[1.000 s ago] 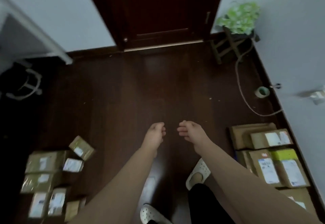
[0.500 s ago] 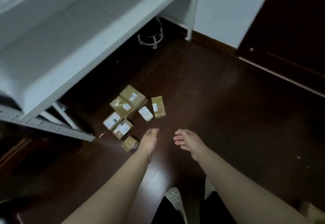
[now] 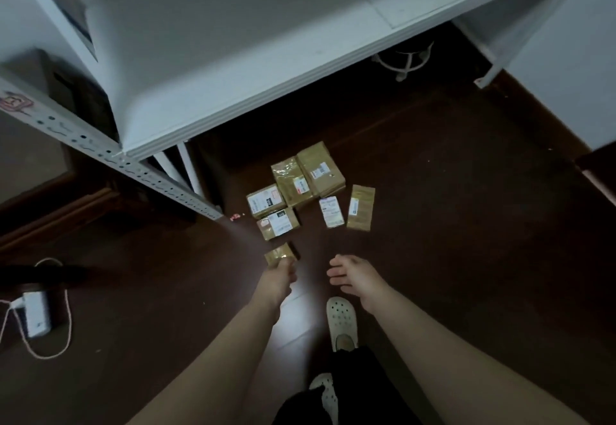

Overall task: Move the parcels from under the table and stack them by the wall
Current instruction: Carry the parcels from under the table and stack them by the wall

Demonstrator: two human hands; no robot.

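Observation:
Several brown cardboard parcels with white labels lie on the dark floor just in front of the white table. The biggest parcel is farthest back, with a taped parcel beside it. A long thin parcel lies to the right. The smallest parcel lies nearest me. My left hand hangs above the floor with loosely curled fingers, and in the view it covers that small parcel's near edge. My right hand is held out beside it, fingers relaxed and holding nothing.
A perforated metal shelf rail runs along the left. A stool base stands under the table. A white adapter with a looped cord lies on the floor at left. My white clog is below my hands. A pale wall is at right.
My view has swung from the door round to the table, bringing the parcels on the floor to the centre. Both hands stay held out in front, holding nothing.

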